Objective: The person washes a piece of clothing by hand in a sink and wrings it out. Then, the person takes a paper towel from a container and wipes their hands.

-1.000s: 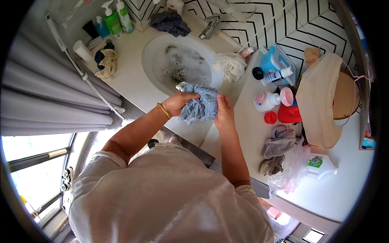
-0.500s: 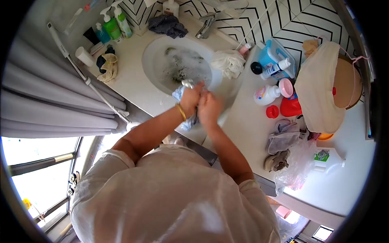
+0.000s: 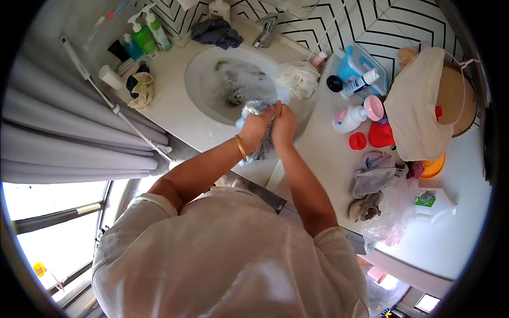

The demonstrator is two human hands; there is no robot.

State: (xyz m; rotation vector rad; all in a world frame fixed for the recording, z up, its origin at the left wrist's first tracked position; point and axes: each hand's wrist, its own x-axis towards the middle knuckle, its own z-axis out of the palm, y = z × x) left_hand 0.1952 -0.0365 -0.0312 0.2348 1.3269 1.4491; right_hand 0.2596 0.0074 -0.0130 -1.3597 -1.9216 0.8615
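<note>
A wet, bluish-grey cloth (image 3: 260, 154) is bunched up at the near edge of the white sink basin (image 3: 195, 91). My left hand (image 3: 254, 130), with a gold bangle at the wrist, is closed around it. Close against it, my right hand (image 3: 284, 125) is also closed on the cloth, its fingers partly hidden. Part of the cloth sticks out above the left hand and part hangs below. Foamy water (image 3: 236, 82) with some dark and greenish bits fills the basin.
A white cloth (image 3: 298, 79) lies at the basin's right rim, a dark grey cloth (image 3: 217, 34) behind it near the faucet (image 3: 265, 30). Pump bottles (image 3: 144, 38) stand at the back left. On the right counter are a white bottle (image 3: 350, 121), a red cap (image 3: 358, 141) and a shoe (image 3: 366, 206).
The hands, blurred earlier on the right, now look sharper and have shifted slightly right. More of the cloth shows above the left hand and between both hands.
</note>
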